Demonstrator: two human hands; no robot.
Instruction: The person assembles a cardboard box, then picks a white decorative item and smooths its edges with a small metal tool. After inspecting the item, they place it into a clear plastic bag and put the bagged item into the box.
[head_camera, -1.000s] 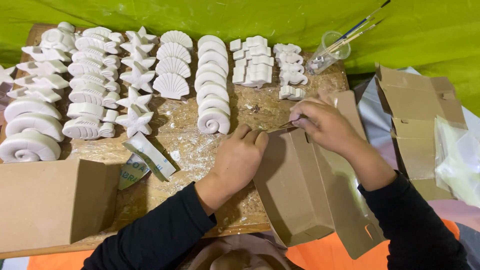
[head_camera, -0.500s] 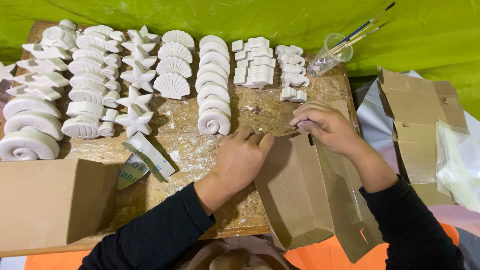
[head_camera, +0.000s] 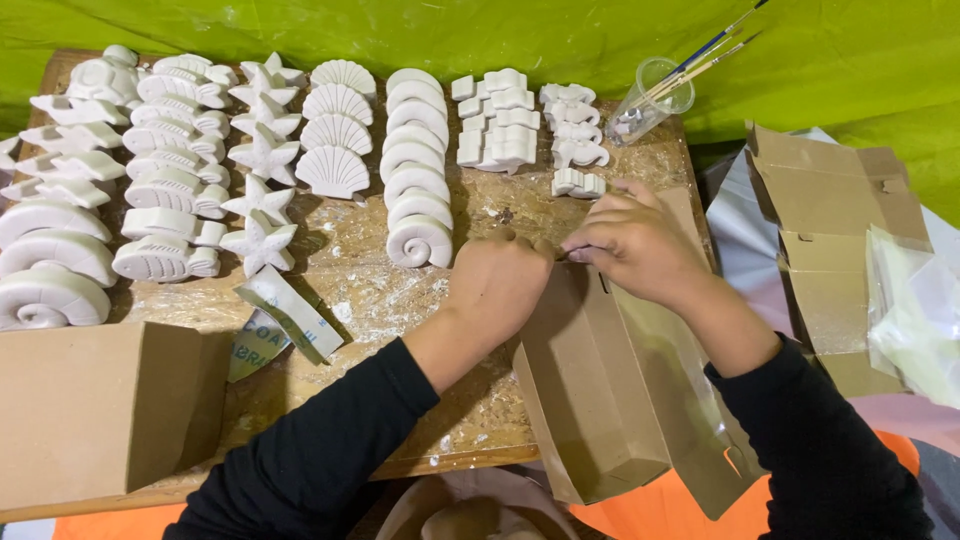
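A brown cardboard box lies tilted on the table's right front edge, one flap hanging open to the right. My left hand rests on its upper end, fingers curled over the edge. My right hand pinches the same top edge right next to it, fingertips touching the cardboard. Just beyond my hands sits a white plaster spiral shell, the nearest of a column of similar shells.
Rows of white plaster casts, starfish, scallop shells and small pieces, cover the wooden table. A plastic cup with paintbrushes stands at the back right. Another closed box stands front left; flat cardboard blanks lie at right.
My two hands have drawn closer together at the box's top edge. The box has shifted slightly; the plaster pieces have not moved.
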